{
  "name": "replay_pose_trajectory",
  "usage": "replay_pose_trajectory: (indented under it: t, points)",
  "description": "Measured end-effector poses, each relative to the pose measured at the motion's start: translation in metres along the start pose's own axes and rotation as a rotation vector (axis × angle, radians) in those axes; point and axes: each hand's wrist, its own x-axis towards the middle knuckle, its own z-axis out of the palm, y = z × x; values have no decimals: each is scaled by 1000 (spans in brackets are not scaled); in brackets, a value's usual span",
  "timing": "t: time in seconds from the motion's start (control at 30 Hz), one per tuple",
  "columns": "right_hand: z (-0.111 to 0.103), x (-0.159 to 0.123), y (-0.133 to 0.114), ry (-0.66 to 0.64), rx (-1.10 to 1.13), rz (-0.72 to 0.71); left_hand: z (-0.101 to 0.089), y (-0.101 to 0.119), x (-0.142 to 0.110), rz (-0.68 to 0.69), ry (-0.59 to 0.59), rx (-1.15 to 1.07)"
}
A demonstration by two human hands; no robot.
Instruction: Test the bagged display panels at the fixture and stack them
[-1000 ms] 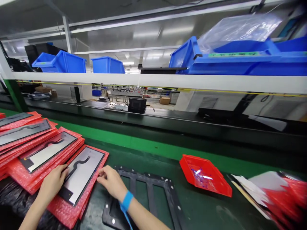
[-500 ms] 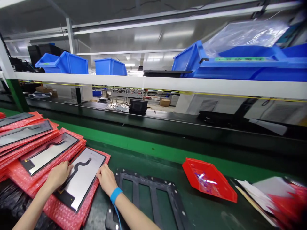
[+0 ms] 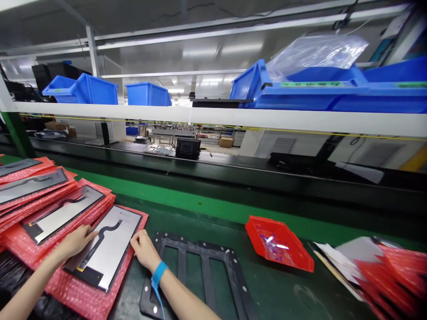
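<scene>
A display panel [image 3: 115, 255] with a silver back lies tilted on a red bubble-wrap bag [image 3: 82, 297]. A curved black ribbon cable [image 3: 103, 233] runs along its back. My left hand [image 3: 77, 241] rests at the panel's left edge, its index finger stretched out over the panel beside the cable. At the right edge, my right hand [image 3: 145, 249] is closed with its fingers curled beside the panel and bag; whatever is in the fingertips is hidden. A blue wrist strap [image 3: 159, 274] circles my right wrist. Right of that hand lies a black frame [image 3: 207, 271] with slots.
More panels [image 3: 65, 213] on red bubble bags are stacked at left. A red bin [image 3: 280, 244] holds small bright pieces. Red bags [image 3: 390, 275] and white sheets lie at far right. Blue bins [image 3: 148, 94] stand on a white shelf rail [image 3: 207, 116] above the green bench.
My left hand has shifted from gripping the panel's left side to reaching its index finger over the panel. My right hand has drawn slightly off the edge. The view has turned a little right.
</scene>
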Motion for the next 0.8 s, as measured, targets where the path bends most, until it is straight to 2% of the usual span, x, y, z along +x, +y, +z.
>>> replay_pose_trajectory:
  t: [0.13,0.27,0.37,0.43,0.5,0.57,0.63,0.7,0.77,0.8]
  points:
    - [6,-9,3,97,361,179,2,-2,3,-7,-22,-65]
    - [11,-16,5,191,469,225,-10,9,0,20,-99,-353]
    - [4,-25,-1,142,508,255,-24,26,-4,120,-102,-451]
    - [-11,-35,-8,128,576,242,-33,45,-9,239,-36,-416]
    - [-37,-50,-15,174,634,182,-42,73,-17,341,64,-339]
    - [-73,-69,-22,260,654,88,-51,109,-30,401,147,-268]
    - [-116,-92,-28,367,624,11,-61,149,-46,455,160,-369]
    - [-161,-116,-33,483,564,-3,-70,189,-61,458,58,-640]
    - [-201,-140,-40,594,512,-9,-71,221,-74,381,-140,-980]
    - [-219,-152,-44,635,496,-23,-68,233,-78,367,-194,-1098]
